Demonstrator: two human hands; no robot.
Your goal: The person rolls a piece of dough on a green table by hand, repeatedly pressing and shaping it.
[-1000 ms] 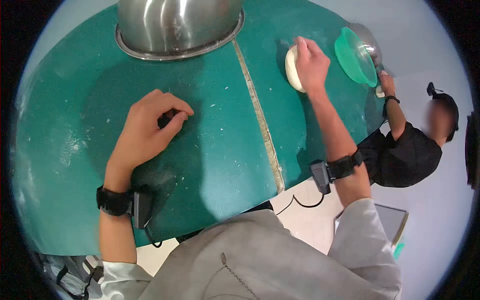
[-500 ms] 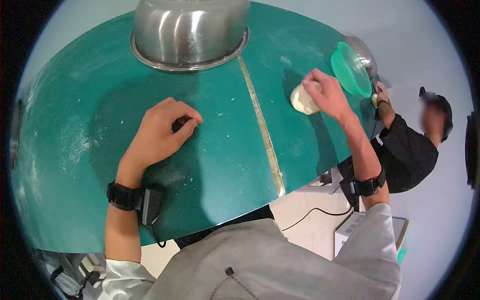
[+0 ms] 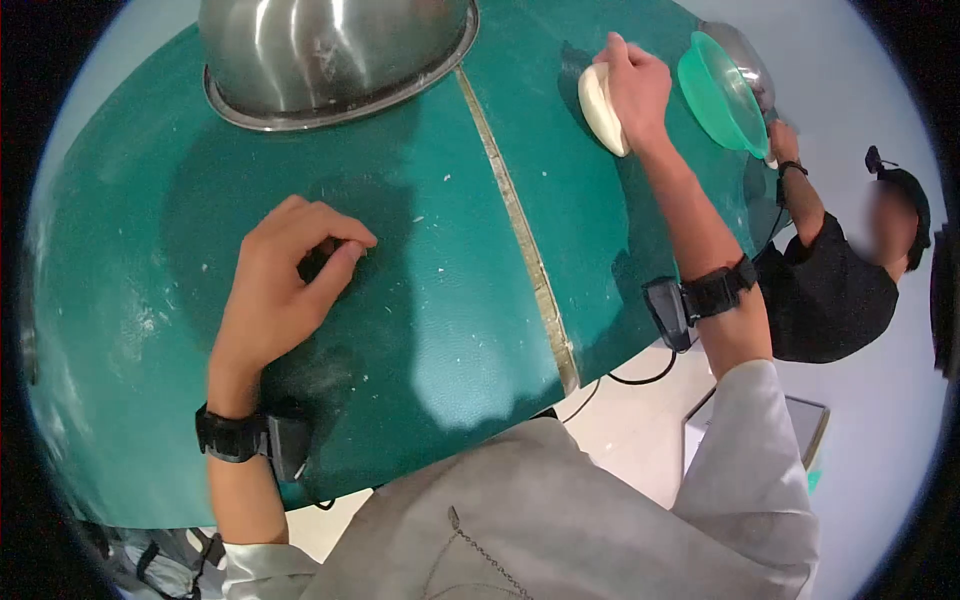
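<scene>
A pale piece of dough (image 3: 602, 108) lies on the green table (image 3: 470, 330), right of the light strip. My right hand (image 3: 640, 90) presses and grips its right side, with curled fingers and the thumb pointing up and left. The underside of the dough is hidden. My left hand (image 3: 290, 270) is held over the left part of the table, its fingers curled and the thumb against the fingertips. It appears to hold nothing, and it is well apart from the dough.
A big metal bowl (image 3: 330, 60) stands at the back left. At the back right are a green plastic bowl (image 3: 720, 95) and another metal bowl (image 3: 755, 65). Beside them a co-worker in black (image 3: 840, 290) reaches a hand (image 3: 782, 142) to the table edge.
My right hand has moved away from me with the dough, which now looks longer and narrower. The view has shifted, and my left hand keeps its curled shape.
</scene>
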